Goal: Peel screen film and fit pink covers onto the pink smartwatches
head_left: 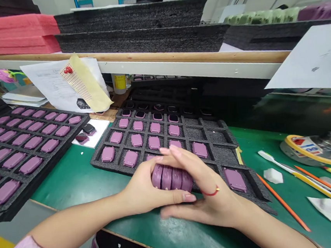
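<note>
My left hand (144, 188) and my right hand (202, 190) are cupped together around a stack of several purple plastic cases (172, 178), held on edge in a row just above the near edge of a black foam tray (210, 135). The left fingers wrap under the stack and the right fingers curl over its top. The tray's pockets hold several more purple cases (136, 140); some pockets on its right side are bare. A red cord circles my right wrist.
A second foam tray (21, 180) full of purple cases lies at left. Two dark cases rest on white paper (95, 136). At right, on the green mat (71, 180), lie orange sticks (281, 202), a brush, an eraser and a tape roll (314, 148). Foam sheets sit on the shelf above.
</note>
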Motion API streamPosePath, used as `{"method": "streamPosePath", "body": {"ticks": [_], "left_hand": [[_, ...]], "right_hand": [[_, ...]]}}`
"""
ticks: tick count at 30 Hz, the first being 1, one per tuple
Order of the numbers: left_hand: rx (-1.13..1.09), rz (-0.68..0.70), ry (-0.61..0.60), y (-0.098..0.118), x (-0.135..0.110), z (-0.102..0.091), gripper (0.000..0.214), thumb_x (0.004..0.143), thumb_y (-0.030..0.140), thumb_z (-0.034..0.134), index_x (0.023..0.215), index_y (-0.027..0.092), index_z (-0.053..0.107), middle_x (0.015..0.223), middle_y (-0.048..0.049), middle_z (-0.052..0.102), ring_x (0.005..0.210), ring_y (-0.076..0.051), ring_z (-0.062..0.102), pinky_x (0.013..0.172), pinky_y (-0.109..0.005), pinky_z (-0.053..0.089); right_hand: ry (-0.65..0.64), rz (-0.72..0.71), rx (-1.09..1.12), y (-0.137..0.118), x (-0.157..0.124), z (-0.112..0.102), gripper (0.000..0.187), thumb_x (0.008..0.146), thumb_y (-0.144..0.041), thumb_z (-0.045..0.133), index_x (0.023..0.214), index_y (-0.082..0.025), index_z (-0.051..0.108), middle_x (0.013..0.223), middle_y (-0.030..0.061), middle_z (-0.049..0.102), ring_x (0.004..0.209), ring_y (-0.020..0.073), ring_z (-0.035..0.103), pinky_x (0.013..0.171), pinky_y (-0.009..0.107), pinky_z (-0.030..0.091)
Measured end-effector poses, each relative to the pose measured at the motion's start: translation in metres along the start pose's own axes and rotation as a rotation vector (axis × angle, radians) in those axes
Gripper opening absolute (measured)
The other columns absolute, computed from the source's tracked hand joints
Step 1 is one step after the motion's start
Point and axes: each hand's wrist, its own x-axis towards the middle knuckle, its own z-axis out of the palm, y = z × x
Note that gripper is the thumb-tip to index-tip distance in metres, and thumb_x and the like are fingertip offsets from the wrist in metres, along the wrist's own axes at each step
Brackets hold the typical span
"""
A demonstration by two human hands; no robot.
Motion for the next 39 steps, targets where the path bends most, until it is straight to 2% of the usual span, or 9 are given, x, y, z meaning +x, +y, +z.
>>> {"method": "streamPosePath", "body": {"ticks": [3, 6, 8, 18, 25, 28, 32, 37, 39], "left_hand": [[0.130, 0.171, 0.068, 0.000, -0.002, -0.002, 0.052, 0.064, 0.026, 0.093, 0.110, 0.019, 0.070, 0.110, -0.0063, 0.076, 0.103, -0.023, 0.072, 0.097, -0.037, 0.055], [0.226, 0.323, 0.084, -0.002, -0.002, -0.004, 0.047, 0.067, 0.024, 0.092, 0.108, 0.021, 0.070, 0.110, -0.0050, 0.077, 0.102, -0.020, 0.073, 0.095, -0.032, 0.056], [0.259, 0.385, 0.085, -0.003, -0.002, -0.005, 0.046, 0.068, 0.023, 0.091, 0.109, 0.020, 0.069, 0.111, -0.0056, 0.077, 0.103, -0.020, 0.073, 0.094, -0.031, 0.057], [0.324, 0.318, 0.058, -0.003, -0.007, -0.006, 0.039, 0.078, 0.029, 0.083, 0.114, 0.022, 0.070, 0.114, -0.0066, 0.076, 0.110, -0.023, 0.071, 0.100, -0.036, 0.054], [0.316, 0.299, 0.017, -0.008, -0.006, -0.004, 0.031, 0.087, 0.033, 0.074, 0.116, 0.023, 0.070, 0.116, -0.0066, 0.075, 0.111, -0.024, 0.070, 0.101, -0.037, 0.053], [0.356, 0.375, 0.016, -0.011, -0.006, -0.004, 0.029, 0.092, 0.034, 0.067, 0.119, 0.024, 0.070, 0.120, -0.0083, 0.071, 0.117, -0.025, 0.065, 0.107, -0.039, 0.049], [0.422, 0.432, 0.058, -0.016, -0.008, -0.005, 0.057, 0.088, 0.029, 0.070, 0.142, 0.028, 0.054, 0.144, -0.0121, 0.049, 0.140, -0.030, 0.044, 0.118, -0.046, 0.037], [0.114, 0.122, 0.040, -0.011, -0.008, -0.002, 0.125, 0.057, 0.030, 0.096, 0.158, 0.033, 0.021, 0.158, -0.0140, 0.034, 0.146, -0.036, 0.035, 0.121, -0.053, 0.031], [-0.131, -0.051, 0.020, -0.008, -0.006, 0.000, 0.120, 0.055, 0.036, 0.098, 0.154, 0.028, 0.030, 0.147, -0.0148, 0.047, 0.135, -0.033, 0.050, 0.115, -0.051, 0.039]], "right_hand": [[0.178, 0.163, 0.176, -0.003, 0.001, -0.007, 0.090, 0.087, -0.066, 0.063, 0.160, -0.030, 0.025, 0.143, 0.0132, 0.059, 0.133, 0.0323, 0.057, 0.117, 0.057, 0.042], [0.424, 0.354, 0.342, -0.001, 0.003, -0.007, 0.053, 0.101, -0.056, 0.049, 0.149, -0.033, 0.046, 0.123, 0.0072, 0.068, 0.122, 0.0262, 0.063, 0.112, 0.050, 0.047], [0.480, 0.471, 0.441, 0.003, 0.004, -0.003, 0.044, 0.103, -0.052, 0.046, 0.142, -0.032, 0.052, 0.116, 0.0064, 0.070, 0.116, 0.0234, 0.066, 0.107, 0.046, 0.051], [0.084, 0.790, 0.834, 0.006, 0.000, 0.002, 0.067, 0.094, -0.074, 0.045, 0.141, -0.027, 0.047, 0.109, 0.0093, 0.076, 0.097, 0.0261, 0.076, 0.086, 0.043, 0.063], [0.055, 0.755, 0.826, -0.005, 0.004, 0.010, 0.089, 0.075, -0.069, 0.076, 0.146, -0.024, 0.043, 0.121, 0.0114, 0.073, 0.111, 0.0284, 0.072, 0.095, 0.043, 0.060], [0.067, 0.752, 0.665, -0.010, 0.008, 0.012, 0.104, 0.066, -0.056, 0.089, 0.150, -0.023, 0.038, 0.132, 0.0138, 0.067, 0.119, 0.0305, 0.068, 0.099, 0.044, 0.059], [0.140, 0.653, 0.439, -0.015, 0.008, 0.011, 0.103, 0.069, -0.035, 0.089, 0.156, -0.027, 0.033, 0.138, 0.0122, 0.064, 0.125, 0.0303, 0.065, 0.100, 0.044, 0.059], [0.171, 0.475, 0.254, -0.012, 0.004, 0.007, 0.108, 0.074, -0.023, 0.086, 0.161, -0.031, 0.021, 0.114, 0.0052, 0.075, 0.107, 0.0257, 0.073, 0.101, 0.043, 0.058], [0.138, 0.375, 0.170, -0.008, 0.003, 0.009, 0.104, 0.080, -0.023, 0.080, 0.162, -0.032, 0.017, 0.121, 0.0065, 0.073, 0.111, 0.0251, 0.072, 0.100, 0.042, 0.059]]}}
